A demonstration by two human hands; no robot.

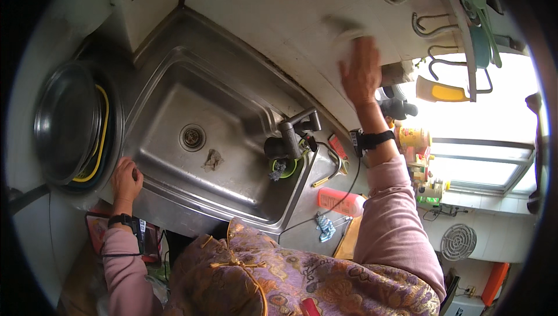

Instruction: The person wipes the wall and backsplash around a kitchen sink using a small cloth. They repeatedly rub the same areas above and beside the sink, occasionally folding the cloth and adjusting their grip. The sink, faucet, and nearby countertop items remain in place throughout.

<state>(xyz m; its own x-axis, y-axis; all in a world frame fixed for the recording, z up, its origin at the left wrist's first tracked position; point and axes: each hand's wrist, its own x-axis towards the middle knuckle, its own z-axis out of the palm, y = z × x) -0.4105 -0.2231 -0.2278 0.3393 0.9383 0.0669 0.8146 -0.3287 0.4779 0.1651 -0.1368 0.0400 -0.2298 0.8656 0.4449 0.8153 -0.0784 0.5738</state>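
My left hand [126, 181] rests at the near left rim of a stainless steel sink [209, 115], its fingers curled. A small dark patch shows between thumb and fingers; I cannot tell whether it is an object. My right hand [362, 70] is raised, blurred, in front of the white wall [301, 50]. Just past its fingertips is a pale and dark blur that I cannot identify. Inside the sink, a crumpled brownish scrap [212, 160] lies near the drain strainer [192, 138]. A dark faucet [290, 135] stands over a green bowl [290, 168] with a grey scrubber [277, 170].
Stacked metal basins [65, 120] stand left of the sink. On the right counter lie a pink bottle [340, 201], a blue-white cloth [325, 227] and a peeler-like tool [333, 163]. Hooks [431, 28] and hanging utensils, including a spatula [442, 90], are at upper right. A cable [344, 198] trails from my right wrist.
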